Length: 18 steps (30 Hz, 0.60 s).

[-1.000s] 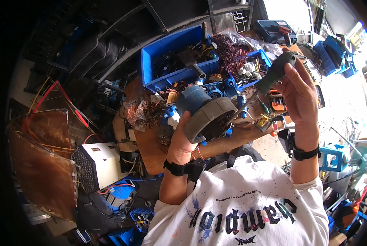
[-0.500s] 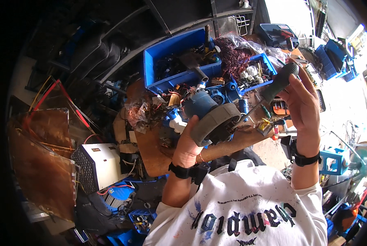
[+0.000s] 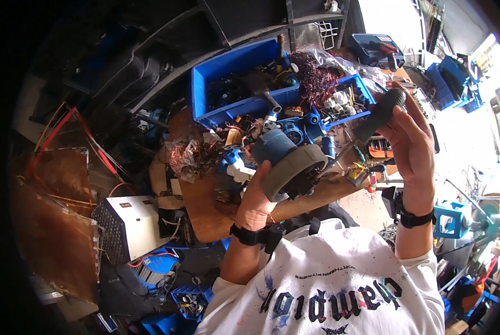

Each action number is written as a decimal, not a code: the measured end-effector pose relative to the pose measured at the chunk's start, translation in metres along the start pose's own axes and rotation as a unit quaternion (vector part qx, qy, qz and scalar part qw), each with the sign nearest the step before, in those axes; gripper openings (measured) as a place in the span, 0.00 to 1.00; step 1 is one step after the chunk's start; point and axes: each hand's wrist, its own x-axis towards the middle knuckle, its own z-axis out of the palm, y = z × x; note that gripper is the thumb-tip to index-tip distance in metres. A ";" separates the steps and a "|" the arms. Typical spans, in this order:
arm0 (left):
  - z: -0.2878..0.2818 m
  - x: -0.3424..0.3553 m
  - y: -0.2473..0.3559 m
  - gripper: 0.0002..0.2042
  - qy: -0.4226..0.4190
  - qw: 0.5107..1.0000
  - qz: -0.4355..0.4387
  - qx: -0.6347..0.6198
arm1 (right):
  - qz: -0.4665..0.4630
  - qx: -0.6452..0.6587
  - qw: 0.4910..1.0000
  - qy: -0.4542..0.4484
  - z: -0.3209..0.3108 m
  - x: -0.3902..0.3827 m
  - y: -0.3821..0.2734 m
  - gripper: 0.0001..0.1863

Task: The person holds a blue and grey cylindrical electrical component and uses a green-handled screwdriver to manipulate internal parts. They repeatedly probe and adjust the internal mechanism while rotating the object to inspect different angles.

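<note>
My left hand (image 3: 256,198) grips a round device with a blue cylindrical body (image 3: 269,147) and a wide grey ring (image 3: 292,170); dark parts show inside the ring. My right hand (image 3: 411,139) holds a screwdriver by its dark green handle (image 3: 379,118), fingers curled round it. The steel shaft (image 3: 342,157) slants down-left to the ring's right side; whether its tip touches is unclear. Both hands are above the front of the cluttered wooden bench (image 3: 208,209), with blue plastic parts (image 3: 294,131) just behind the device.
A large blue bin (image 3: 205,89) and a smaller blue tray (image 3: 362,89) stand at the back, beside a reddish wire heap (image 3: 314,72). A cream perforated box (image 3: 141,226) and brown panel (image 3: 57,234) lie left. A tool case (image 3: 367,44) sits back right; a teal metal frame (image 3: 445,220) stands right.
Both hands, with the device and screwdriver, have moved down and slightly right in view since one second ago, by a small amount. The grips look the same.
</note>
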 end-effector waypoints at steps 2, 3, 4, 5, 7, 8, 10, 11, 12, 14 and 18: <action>0.000 0.000 0.000 0.27 0.011 1.000 -0.001 0.004 | 0.007 0.024 1.000 -0.015 0.001 0.000 -0.001 0.25; -0.002 0.000 0.001 0.27 0.016 1.000 -0.001 0.003 | 0.009 0.038 0.999 -0.023 0.002 0.000 -0.001 0.25; -0.004 0.000 0.001 0.28 0.021 1.000 -0.001 0.003 | 0.002 0.027 0.999 -0.023 0.001 0.001 0.001 0.24; -0.007 0.000 0.000 0.29 0.027 1.000 -0.002 0.003 | 0.006 0.034 0.999 -0.025 0.000 0.001 0.001 0.24; -0.010 0.002 -0.001 0.29 0.010 1.000 -0.011 -0.012 | 0.014 0.048 0.998 -0.028 -0.001 0.001 0.001 0.23; -0.010 0.003 -0.001 0.30 0.002 1.000 -0.015 -0.020 | 0.017 0.028 0.999 0.002 0.002 0.000 0.001 0.23; -0.008 0.006 -0.004 0.30 0.006 1.000 -0.018 -0.006 | 0.006 0.007 1.000 0.012 -0.006 0.001 0.005 0.23; -0.008 0.008 -0.005 0.30 0.008 1.000 -0.019 0.001 | 0.001 -0.003 1.000 0.017 -0.010 0.001 0.006 0.24; -0.010 0.010 -0.006 0.29 0.000 1.000 -0.028 -0.013 | -0.002 -0.007 1.000 0.030 -0.008 0.001 0.006 0.24; -0.015 0.015 -0.008 0.29 -0.016 0.998 -0.045 -0.042 | -0.002 -0.033 0.998 0.051 -0.014 0.001 0.004 0.24; -0.017 0.032 -0.015 0.29 -0.013 0.994 -0.063 -0.083 | -0.003 -0.016 0.998 0.059 -0.035 0.001 -0.003 0.22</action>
